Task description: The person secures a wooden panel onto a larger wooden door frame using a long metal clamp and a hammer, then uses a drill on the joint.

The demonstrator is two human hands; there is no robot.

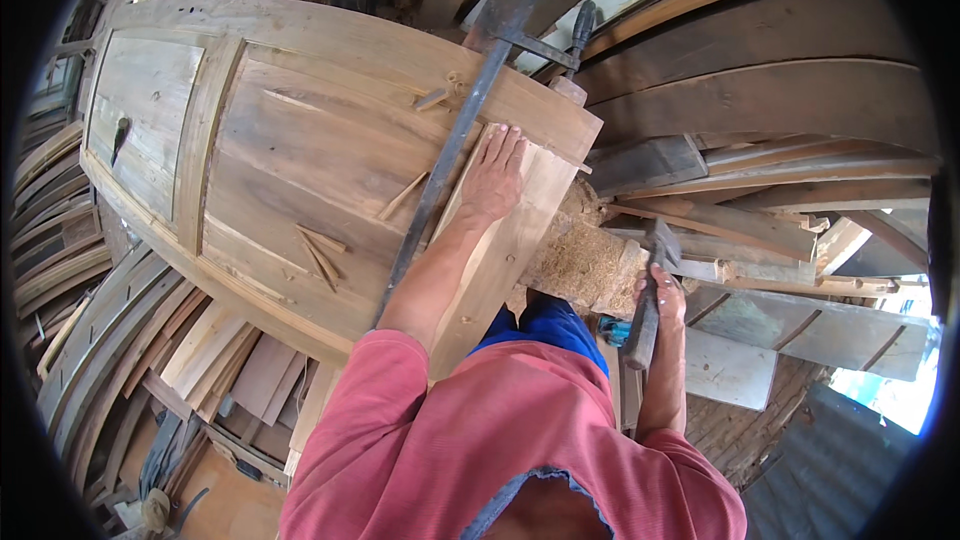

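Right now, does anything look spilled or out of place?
Yes: loose wood slivers lie at stray angles on the panelled wooden piece, left of the metal clamp, and shavings are heaped between the board under the left hand and the right hand. Both look like debris.

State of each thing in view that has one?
Left hand: open, flat on pale board
Right hand: closed around tool
Tool: held clear of the board
Pale board: lying under left hand
Framed panel: lying flat
Clamp: laid across the panel, tightness unclear
Slivers: loose on the panel
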